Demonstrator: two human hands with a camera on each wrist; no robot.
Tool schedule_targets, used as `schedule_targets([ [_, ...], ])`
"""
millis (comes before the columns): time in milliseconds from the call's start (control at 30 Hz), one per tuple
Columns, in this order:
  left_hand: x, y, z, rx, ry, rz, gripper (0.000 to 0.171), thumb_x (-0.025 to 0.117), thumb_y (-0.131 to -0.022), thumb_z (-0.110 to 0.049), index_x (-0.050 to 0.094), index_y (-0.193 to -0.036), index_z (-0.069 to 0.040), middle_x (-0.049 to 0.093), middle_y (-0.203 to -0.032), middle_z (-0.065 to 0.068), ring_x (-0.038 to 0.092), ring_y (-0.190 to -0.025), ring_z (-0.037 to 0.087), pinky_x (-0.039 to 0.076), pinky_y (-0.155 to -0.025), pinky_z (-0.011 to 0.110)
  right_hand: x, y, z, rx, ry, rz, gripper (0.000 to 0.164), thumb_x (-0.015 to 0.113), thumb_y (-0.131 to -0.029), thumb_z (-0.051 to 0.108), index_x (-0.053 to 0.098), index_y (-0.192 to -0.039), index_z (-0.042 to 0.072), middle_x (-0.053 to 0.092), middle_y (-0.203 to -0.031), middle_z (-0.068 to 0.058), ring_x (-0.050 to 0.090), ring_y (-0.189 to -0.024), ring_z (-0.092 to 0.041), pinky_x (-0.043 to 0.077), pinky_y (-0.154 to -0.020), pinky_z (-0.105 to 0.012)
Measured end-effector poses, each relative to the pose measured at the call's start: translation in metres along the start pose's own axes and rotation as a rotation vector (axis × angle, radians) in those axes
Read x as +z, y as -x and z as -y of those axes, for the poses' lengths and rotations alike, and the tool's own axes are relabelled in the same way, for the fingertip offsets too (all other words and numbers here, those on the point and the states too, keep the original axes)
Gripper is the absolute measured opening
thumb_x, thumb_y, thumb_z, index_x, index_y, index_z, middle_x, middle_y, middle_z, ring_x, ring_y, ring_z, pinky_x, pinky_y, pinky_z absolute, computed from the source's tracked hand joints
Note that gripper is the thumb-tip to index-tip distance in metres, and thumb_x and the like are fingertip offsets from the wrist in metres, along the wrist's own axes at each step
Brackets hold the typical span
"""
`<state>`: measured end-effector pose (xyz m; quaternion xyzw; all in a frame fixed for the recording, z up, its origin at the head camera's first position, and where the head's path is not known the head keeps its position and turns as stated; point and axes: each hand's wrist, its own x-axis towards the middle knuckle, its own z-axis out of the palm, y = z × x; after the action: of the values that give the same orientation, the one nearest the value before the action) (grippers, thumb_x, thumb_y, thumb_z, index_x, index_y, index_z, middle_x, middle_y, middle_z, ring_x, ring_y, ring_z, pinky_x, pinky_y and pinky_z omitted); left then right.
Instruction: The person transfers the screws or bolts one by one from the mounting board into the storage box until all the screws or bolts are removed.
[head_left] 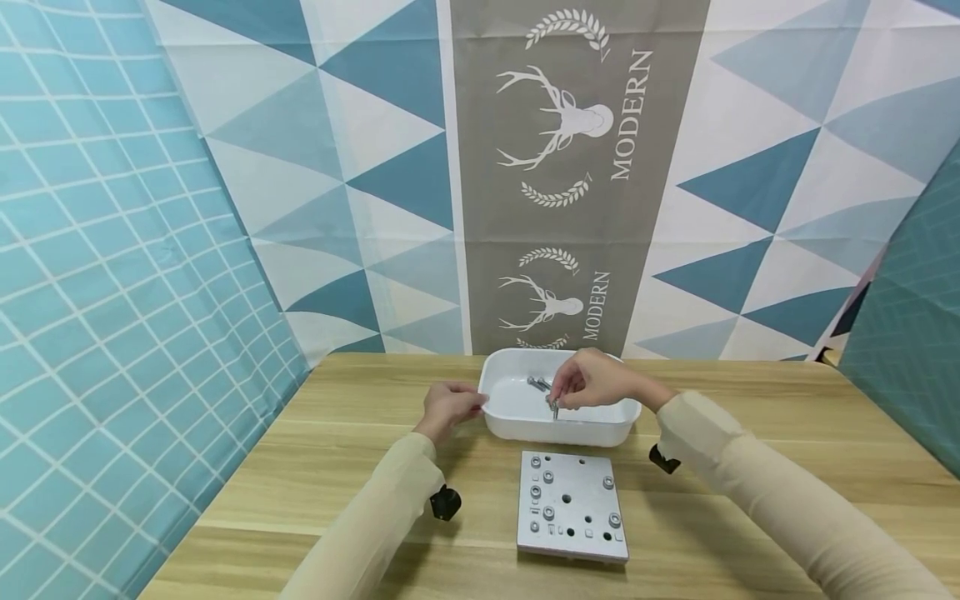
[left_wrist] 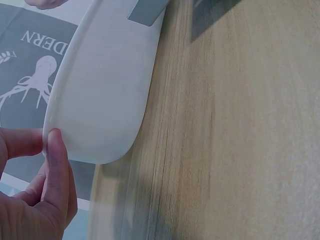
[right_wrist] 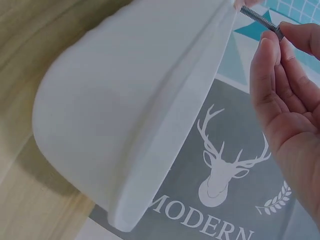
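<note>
A white plastic tub (head_left: 517, 429) stands near the back of the table. At its left end my left hand (head_left: 450, 408) pinches the rim between thumb and fingers, as the left wrist view also shows. My right hand (head_left: 596, 379) is over the tub's right half, its thumb and fingertips pinching a metal bolt (right_wrist: 261, 19) by the head, and the threaded shank is exposed. Several more bolts (head_left: 537, 383) lie on the tub floor, partly hidden behind the right hand. In front of the tub is a silver metal plate (head_left: 570, 517) with several socket-head bolts set in it and bare holes.
The wooden table (head_left: 315, 492) carries the tub and the plate. A patterned cloth (head_left: 375, 167) hangs behind it, and a blue checked one (head_left: 112, 250) hangs along the left. Black wrist devices (head_left: 446, 503) jut out below both sleeves.
</note>
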<state>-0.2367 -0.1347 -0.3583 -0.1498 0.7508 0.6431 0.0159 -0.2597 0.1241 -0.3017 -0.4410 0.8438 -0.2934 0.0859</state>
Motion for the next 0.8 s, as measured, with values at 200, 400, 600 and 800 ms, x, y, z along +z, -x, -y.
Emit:
schedule_targets([
  [200,-0.001,-0.001,0.000,0.008,0.010,0.005,0.021,0.074,-0.080,-0.003,0.067,-0.098,0.006,0.064,-0.090,0.012,0.064,-0.064,0.011,0.062,-0.072,0.026,-0.007,-0.004,0.001,0.023,-0.009,0.007,0.007,0.068,-0.083,0.004,0.073,-0.087,0.003,0.073,-0.080,-0.007,0.062,-0.065,-0.004,0.057,-0.060,-0.018],
  [400,-0.001,-0.001,0.001,0.005,0.018,0.007,0.020,0.074,-0.079,-0.002,0.067,-0.097,0.006,0.064,-0.090,0.012,0.065,-0.066,0.013,0.063,-0.075,0.028,-0.010,-0.007,0.002,0.038,-0.021,0.019,0.008,0.068,-0.083,0.005,0.072,-0.088,0.000,0.073,-0.080,-0.008,0.062,-0.064,-0.005,0.057,-0.059,-0.019],
  [600,-0.001,-0.002,0.003,0.009,0.016,0.007,0.020,0.075,-0.079,-0.003,0.067,-0.096,0.005,0.064,-0.090,0.012,0.065,-0.067,0.013,0.062,-0.070,0.025,-0.014,-0.010,0.002,0.041,0.013,0.013,0.006,0.067,-0.083,0.005,0.072,-0.086,0.003,0.073,-0.078,-0.007,0.063,-0.063,-0.005,0.058,-0.059,-0.019],
  [800,-0.001,0.000,0.003,0.015,0.015,0.010,0.020,0.075,-0.079,-0.004,0.068,-0.095,0.005,0.064,-0.088,0.011,0.064,-0.064,0.011,0.063,-0.074,0.028,-0.019,-0.015,-0.002,0.048,0.023,0.024,0.007,0.065,-0.083,0.005,0.072,-0.085,0.004,0.073,-0.078,-0.008,0.062,-0.064,-0.003,0.057,-0.059,-0.019],
])
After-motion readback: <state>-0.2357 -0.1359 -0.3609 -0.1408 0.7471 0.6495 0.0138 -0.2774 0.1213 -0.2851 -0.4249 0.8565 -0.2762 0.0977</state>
